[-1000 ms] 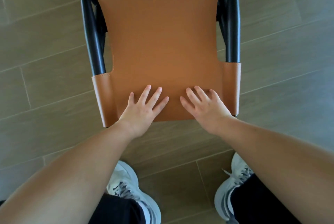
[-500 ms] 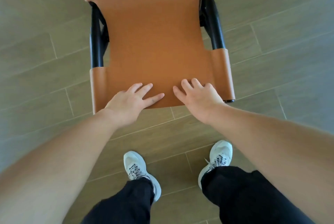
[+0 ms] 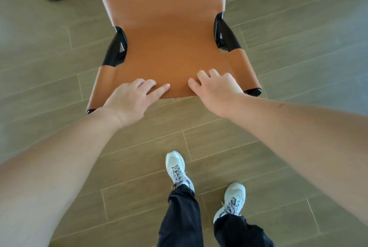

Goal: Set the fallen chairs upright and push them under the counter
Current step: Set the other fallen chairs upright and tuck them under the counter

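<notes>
Two hands meet the near edge of a tan leather sling chair with a black metal frame (image 3: 167, 47), standing on the wood-look tile floor (image 3: 298, 47) at 12 o'clock from the person. Its long axis runs from 6 to 12 o'clock. The left hand (image 3: 131, 99) curls its fingers over the edge; the right hand (image 3: 217, 91) grips likewise. Half a second ago the chair sat closer to the grey sneakers (image 3: 177, 169).
</notes>
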Available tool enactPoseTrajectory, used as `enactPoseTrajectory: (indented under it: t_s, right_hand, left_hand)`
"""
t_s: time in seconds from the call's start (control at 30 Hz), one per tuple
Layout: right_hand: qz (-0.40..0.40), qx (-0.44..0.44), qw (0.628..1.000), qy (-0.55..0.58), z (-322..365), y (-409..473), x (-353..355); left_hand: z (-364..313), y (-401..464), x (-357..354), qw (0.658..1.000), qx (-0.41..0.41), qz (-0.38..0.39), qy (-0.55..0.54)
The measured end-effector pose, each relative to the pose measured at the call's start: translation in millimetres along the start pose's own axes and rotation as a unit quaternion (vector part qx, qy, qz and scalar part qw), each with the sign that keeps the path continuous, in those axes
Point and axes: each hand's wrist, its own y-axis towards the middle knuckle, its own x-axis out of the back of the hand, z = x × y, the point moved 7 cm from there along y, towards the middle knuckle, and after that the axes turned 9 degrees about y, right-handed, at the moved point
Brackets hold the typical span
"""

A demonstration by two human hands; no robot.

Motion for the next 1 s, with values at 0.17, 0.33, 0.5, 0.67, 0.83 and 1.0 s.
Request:
enactPoseTrajectory:
  t_s: [0.17, 0.33, 0.5, 0.67, 0.83, 1.0]
  right_hand:
    - [-0.032, 0.001, 0.999, -0.005, -24, 32, 57]
    - [-0.06, -0.012, 0.998, 0.026, -53, 68, 104]
    - [-0.077, -0.026, 0.994, 0.077, -80, 101, 137]
    - [-0.106, -0.017, 0.99, 0.091, -103, 131, 170]
    - [-0.129, 0.0, 0.987, 0.091, -129, 167, 203]
    - [-0.133, 0.03, 0.986, 0.097, -150, 202, 234]
  left_hand:
    - [53, 32, 53, 0.996, -0.052, -0.076, 0.023]
    - [98, 61, 90, 0.993, -0.074, -0.092, 0.001]
    - [141, 87, 115, 0.993, -0.048, -0.101, -0.024]
    - [175, 112, 141, 0.991, -0.045, -0.119, -0.049]
    - [215, 143, 161, 0.989, -0.033, -0.135, -0.054]
    - [255, 174, 175, 0.99, -0.015, -0.127, -0.064]
